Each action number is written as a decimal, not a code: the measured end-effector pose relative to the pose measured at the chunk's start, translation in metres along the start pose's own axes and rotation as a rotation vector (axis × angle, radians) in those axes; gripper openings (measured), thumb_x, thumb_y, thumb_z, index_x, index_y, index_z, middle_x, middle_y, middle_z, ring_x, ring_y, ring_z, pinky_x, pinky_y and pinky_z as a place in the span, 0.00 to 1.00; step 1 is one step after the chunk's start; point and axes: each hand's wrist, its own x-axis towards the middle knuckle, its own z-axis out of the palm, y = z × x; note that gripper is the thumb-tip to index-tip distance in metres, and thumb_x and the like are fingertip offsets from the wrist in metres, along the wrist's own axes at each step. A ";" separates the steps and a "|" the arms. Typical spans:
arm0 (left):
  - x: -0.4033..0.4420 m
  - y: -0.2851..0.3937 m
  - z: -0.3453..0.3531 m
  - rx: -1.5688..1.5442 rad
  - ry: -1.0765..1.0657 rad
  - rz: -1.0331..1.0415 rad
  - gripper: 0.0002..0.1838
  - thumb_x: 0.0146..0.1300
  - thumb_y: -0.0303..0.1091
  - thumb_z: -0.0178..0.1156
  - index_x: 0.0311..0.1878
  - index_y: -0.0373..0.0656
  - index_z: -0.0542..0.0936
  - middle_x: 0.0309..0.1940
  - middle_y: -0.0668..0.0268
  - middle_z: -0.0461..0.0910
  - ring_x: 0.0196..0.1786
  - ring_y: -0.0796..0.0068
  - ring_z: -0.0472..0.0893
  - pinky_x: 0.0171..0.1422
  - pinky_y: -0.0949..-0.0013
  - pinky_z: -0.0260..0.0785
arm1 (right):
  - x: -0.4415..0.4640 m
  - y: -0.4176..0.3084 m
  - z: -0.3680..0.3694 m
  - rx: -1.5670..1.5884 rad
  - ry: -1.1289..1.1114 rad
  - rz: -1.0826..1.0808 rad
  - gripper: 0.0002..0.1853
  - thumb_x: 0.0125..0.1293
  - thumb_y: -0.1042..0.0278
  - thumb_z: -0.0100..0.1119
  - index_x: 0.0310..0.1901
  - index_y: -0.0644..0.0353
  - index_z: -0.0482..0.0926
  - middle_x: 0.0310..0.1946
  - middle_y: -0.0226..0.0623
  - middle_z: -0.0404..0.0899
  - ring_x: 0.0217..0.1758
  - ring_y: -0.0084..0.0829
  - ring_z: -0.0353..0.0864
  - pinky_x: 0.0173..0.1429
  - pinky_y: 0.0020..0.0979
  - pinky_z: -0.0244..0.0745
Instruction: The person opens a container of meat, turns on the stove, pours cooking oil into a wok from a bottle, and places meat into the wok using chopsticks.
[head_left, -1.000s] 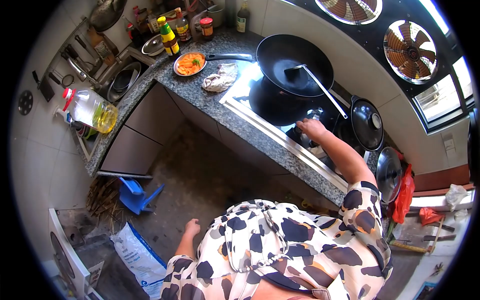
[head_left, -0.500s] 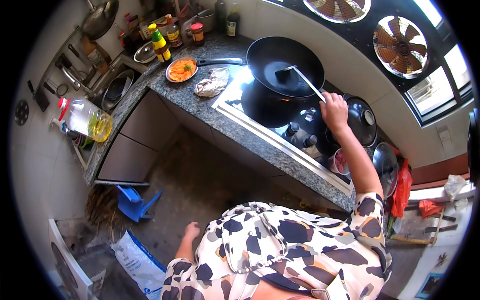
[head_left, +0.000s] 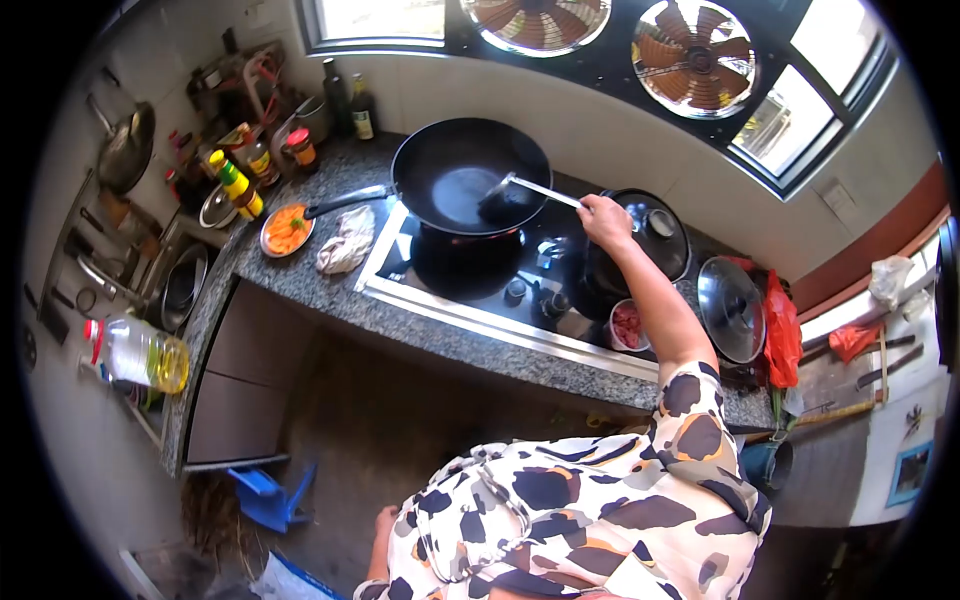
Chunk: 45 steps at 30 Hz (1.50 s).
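My right hand [head_left: 606, 220] is closed around the handle end of a metal spatula [head_left: 545, 191]. The spatula's dark head rests inside the black wok [head_left: 465, 165], which sits on the glass stove [head_left: 470, 280]. Beside my right forearm stands a white bowl of red meat [head_left: 627, 325], near the stove knobs. A black lidded pot [head_left: 655, 245] is behind my wrist. My left hand [head_left: 386, 517] hangs low beside the patterned shirt, mostly hidden, so its fingers are unclear.
On the counter's left are a plate of orange slices [head_left: 287, 231], a crumpled cloth [head_left: 347, 241] and sauce bottles [head_left: 237, 186]. An oil jug [head_left: 140, 352] stands at the far left. A glass lid [head_left: 731, 309] and red bag [head_left: 781, 330] are right. A blue stool [head_left: 268, 498] is on the floor.
My right hand has gone from the stove knobs to the spatula handle and taken hold of it. The spatula has shifted in the wok. The view has turned, with more window showing.
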 end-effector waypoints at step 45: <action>-0.020 0.096 -0.027 -0.107 0.002 -0.082 0.21 0.57 0.34 0.57 0.55 0.43 0.80 0.50 0.49 0.81 0.55 0.53 0.80 0.61 0.59 0.71 | 0.092 0.071 -0.016 -0.584 -0.275 -0.110 0.15 0.55 0.71 0.56 0.45 0.49 0.84 0.48 0.39 0.83 0.58 0.42 0.77 0.58 0.46 0.71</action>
